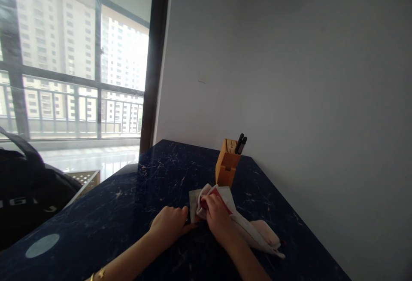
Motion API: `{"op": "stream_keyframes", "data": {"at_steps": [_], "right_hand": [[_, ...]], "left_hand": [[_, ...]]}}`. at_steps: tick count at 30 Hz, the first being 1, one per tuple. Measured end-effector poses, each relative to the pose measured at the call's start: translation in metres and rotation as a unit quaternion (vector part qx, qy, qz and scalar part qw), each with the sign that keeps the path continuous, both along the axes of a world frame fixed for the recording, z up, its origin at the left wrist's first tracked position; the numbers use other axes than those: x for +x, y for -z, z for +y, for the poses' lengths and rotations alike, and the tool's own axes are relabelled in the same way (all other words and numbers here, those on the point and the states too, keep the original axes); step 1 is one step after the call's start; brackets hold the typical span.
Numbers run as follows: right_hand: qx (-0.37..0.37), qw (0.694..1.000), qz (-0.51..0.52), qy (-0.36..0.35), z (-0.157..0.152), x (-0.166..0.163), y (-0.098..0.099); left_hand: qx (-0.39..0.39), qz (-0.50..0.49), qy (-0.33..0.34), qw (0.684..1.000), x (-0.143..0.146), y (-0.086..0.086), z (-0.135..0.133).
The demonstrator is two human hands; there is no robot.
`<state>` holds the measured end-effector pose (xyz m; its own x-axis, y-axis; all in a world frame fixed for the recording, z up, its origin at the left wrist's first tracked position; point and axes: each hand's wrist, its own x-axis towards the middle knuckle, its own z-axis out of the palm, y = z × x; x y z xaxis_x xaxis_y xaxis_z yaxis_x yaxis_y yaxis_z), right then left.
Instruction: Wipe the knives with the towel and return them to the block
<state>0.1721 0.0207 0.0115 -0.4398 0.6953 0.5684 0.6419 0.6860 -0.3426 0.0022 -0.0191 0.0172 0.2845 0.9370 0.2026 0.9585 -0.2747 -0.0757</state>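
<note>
My left hand (171,226) is closed around the dark handle of what looks like a kitchen cleaver, low over the table. The broad grey blade (193,199) points away to the right and is partly hidden by a cloth. Bunched in my right hand (219,218) is a white and pink cloth (262,236) with a red patch, pressed against the blade. Its loose end trails to the right across the tabletop. Just beyond the blade stands a wooden knife block (228,165) with two black-handled tools (240,143) in its top.
The dark blue marbled table (161,173) stretches to a grey wall (305,79). A round pale disc (42,245) shows at its left. A black bag (25,195) sits beyond the left edge, near a large window (80,57).
</note>
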Motion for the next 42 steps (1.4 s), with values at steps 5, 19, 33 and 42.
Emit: {"op": "stream_keyframes", "data": {"at_steps": [5,19,33,42], "right_hand": [[0.051,0.990,0.074,0.114,0.038,0.034,0.014],[0.031,0.993,-0.002,0.111,0.052,0.041,0.013],[-0.045,0.985,-0.113,0.126,0.024,0.039,0.015],[-0.025,0.997,-0.027,0.064,0.012,0.010,0.007]], "left_hand": [[0.015,0.017,0.016,1.000,0.000,0.002,0.002],[0.021,0.015,0.020,0.999,-0.005,0.003,0.007],[0.007,-0.003,0.001,1.000,-0.008,0.000,0.009],[-0.003,0.001,0.008,1.000,-0.008,-0.003,0.007]]}}
